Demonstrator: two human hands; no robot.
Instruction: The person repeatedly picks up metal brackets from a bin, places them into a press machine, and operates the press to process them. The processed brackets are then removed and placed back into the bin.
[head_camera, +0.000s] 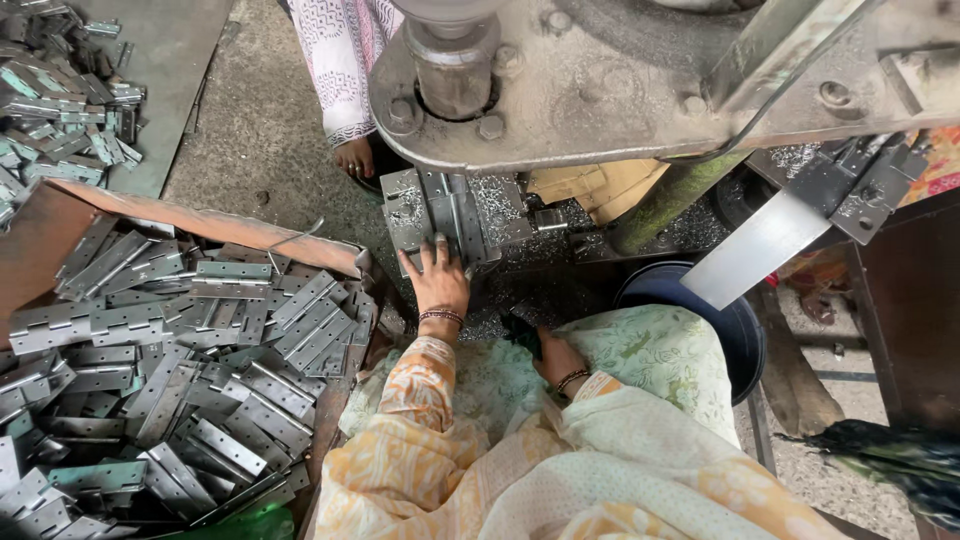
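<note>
While I sat in front of the big grey press (640, 80), my left hand (438, 280) lay flat on the metal block (440, 215) under it. The fingers were spread out and pressed on a grey metal piece there, and they did not wrap around anything. I wore a dark bead band on that wrist. My right hand (556, 360) was lower down, near my lap, just below the press. It was curled around something dark, but I could not tell what it was. That wrist had a band too.

Little shiny metal bits (500, 200) lay all over the block and the ground beside it. My yellow and white sleeves and a green flowered cloth (650, 350) covered my knees below the press.

To the left of the press stood a brown tray (200, 222) full of grey metal hinges (200, 380), all heaped up. Farther left, at the top corner, lay another heap of hinges (60, 110) on a grey sheet. A dark round tub (735, 330) sat to the right, under a flat metal bar (760, 245). Behind the press, another person's hand (355, 158) hung down from a white patterned sleeve.
</note>
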